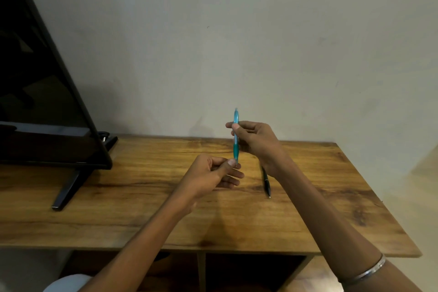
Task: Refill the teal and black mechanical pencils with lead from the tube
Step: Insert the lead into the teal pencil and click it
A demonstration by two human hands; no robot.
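The teal mechanical pencil (236, 136) stands nearly upright above the wooden table (142, 208). My right hand (257, 141) grips its upper barrel between thumb and fingers. My left hand (214, 174) pinches the pencil's lower end with thumb and forefinger. The black mechanical pencil (266, 184) lies on the table just right of my left hand, partly hidden under my right wrist. I cannot see the lead tube.
A black flat screen (47, 102) on a slanted stand foot (68, 189) fills the left of the table. A pale wall rises right behind. The table's front edge runs below my forearms, with open shelf compartments (251, 270) underneath.
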